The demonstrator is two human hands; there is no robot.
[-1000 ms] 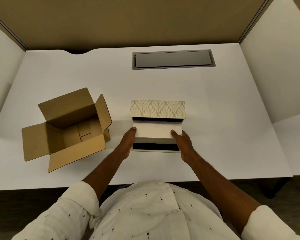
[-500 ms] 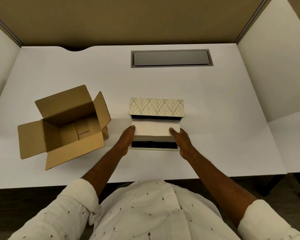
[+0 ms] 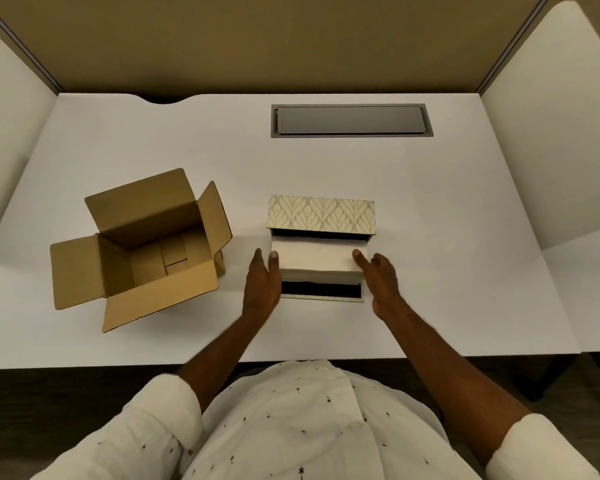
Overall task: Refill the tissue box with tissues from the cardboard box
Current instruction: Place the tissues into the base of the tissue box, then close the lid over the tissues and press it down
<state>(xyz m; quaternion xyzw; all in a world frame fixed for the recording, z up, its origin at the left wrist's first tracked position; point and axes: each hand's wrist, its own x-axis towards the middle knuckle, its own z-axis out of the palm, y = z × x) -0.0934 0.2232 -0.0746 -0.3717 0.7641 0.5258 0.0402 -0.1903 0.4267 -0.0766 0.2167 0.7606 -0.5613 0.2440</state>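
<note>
Head view: white bench [image 3: 430,271], person seated at 6 o'clock, both forearms reaching in, white dotted sleeves rolled up.

Tissue box [image 3: 321,214] sits near bench centre, leaf-patterned lid standing open on the 12 o'clock side, dark interior visible in front of and behind the stack. Tissue stack [image 3: 317,256] – white, flat – sits in the box opening, its top above the near rim.

Left hand [image 3: 262,284]: grip loose, fingers extended, not clenched. One fingertip touches the stack's left edge; the rest of the hand lies along the box's left side at 9 o'clock of the stack. Not wrapped around anything.

Right hand [image 3: 381,282]: grip also released, fingers spread. Index tip rests on the stack's right top corner, at 3 o'clock of the stack. Palm is outside the box's right wall. Contact is fingertip only – no pinch visible.

Cardboard box [image 3: 146,247] at 9 o'clock of the tissue box, well apart from it, rotated slightly. All four flaps folded outward; interior shows only bottom flaps, no tissues seen inside.

Grey recessed cable hatch [image 3: 350,121] at 12 o'clock, near the bench's far edge. Brown divider panel [image 3: 274,39] behind the bench, white side panels left and right.
</note>
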